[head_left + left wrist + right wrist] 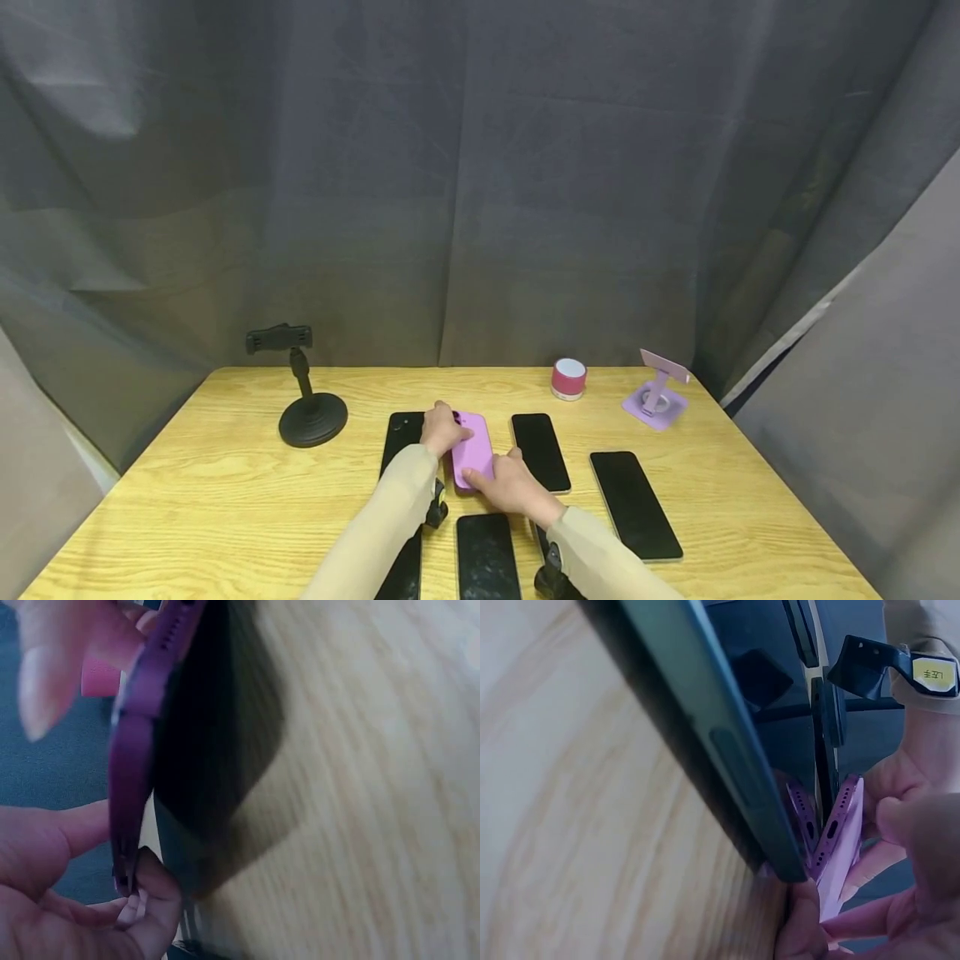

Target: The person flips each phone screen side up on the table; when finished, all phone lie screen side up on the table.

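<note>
A purple phone point(474, 446) is held between both hands above the wooden table, its back turned up and its body tilted. My left hand point(442, 429) grips its upper left side, thumb lying over the back. The lower right corner is pinched by my right hand point(513, 483), the thumb on the back and a fingertip underneath. In the left wrist view the purple phone point(135, 757) shows edge-on, off the wood. Its port edge point(840, 817) appears in the right wrist view beside a second purple edge, perhaps a reflection; I cannot tell.
Several black phones lie around, including one point(540, 452) right of the hands, one point(636, 504) farther right and one point(487, 558) in front. At the back stand a black phone stand point(313, 417), a pink speaker point(568, 380) and a purple stand point(656, 400).
</note>
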Demonstrator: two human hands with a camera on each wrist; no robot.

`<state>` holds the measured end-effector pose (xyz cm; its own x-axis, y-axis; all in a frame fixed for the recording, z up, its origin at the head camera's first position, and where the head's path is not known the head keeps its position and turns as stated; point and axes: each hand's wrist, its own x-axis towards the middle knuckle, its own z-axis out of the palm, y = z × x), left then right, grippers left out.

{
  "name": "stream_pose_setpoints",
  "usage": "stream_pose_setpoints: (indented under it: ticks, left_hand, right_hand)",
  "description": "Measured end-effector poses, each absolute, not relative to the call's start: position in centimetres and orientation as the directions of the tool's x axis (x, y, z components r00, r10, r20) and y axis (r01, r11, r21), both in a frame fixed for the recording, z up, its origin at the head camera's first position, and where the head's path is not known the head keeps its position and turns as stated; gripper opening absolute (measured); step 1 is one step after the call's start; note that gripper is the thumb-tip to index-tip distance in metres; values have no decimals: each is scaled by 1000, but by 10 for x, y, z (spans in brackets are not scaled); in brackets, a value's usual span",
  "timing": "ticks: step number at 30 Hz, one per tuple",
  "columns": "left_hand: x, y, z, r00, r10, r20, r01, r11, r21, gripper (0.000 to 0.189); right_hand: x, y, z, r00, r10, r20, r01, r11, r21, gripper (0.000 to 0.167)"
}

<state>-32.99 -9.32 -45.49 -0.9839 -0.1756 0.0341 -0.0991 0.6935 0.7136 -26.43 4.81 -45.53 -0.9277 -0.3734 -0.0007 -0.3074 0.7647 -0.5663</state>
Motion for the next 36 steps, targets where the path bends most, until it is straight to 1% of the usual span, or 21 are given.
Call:
stream_pose_setpoints:
  ticks: [5,8,12,16,18,21,23,25,28,32,36]
  left_hand:
    - [-329,-95,-455,-986,-161,47,-80,699,711,32]
    - [-329,-96,-454,-986,-158,50,-72,683,727,29]
    - [-327,-98,-453,-985,-167,35,-83,648,757,31]
    - [-325,-100,-453,-982,-187,-8,-122,610,783,30]
    - [-324,-101,-452,-982,-188,-14,-126,601,790,36]
    - [-324,-103,-452,-985,-171,-6,-107,591,800,49]
    - [-325,-102,-453,-987,-159,-6,-97,576,812,54]
    - [-325,-103,-454,-989,-147,-16,-94,544,834,52]
    - [-326,-103,-456,-992,-125,-36,-92,473,876,44]
    - [-327,-104,-460,-995,-83,-56,-82,346,935,35]
    - [-328,-104,-464,-995,-33,-90,-94,193,977,39]
  right_hand:
    - [-265,45,-455,-935,-355,2,-292,765,-574,55]
    - [-265,44,-455,-935,-354,-11,-282,764,-581,55]
    - [-265,43,-455,-932,-362,-29,-280,768,-577,54]
    - [-263,43,-454,-930,-366,-38,-277,764,-583,52]
    - [-263,43,-454,-928,-370,-38,-278,757,-592,49]
    - [-264,44,-455,-926,-377,-28,-284,741,-609,44]
    - [-264,45,-455,-924,-382,-16,-292,731,-617,43]
    - [-264,45,-455,-923,-385,-1,-302,726,-618,43]
    - [-264,46,-455,-921,-389,7,-310,722,-618,45]
    - [-265,47,-456,-922,-388,-6,-298,716,-632,50]
    - [-265,48,-456,-922,-387,-8,-291,707,-645,56]
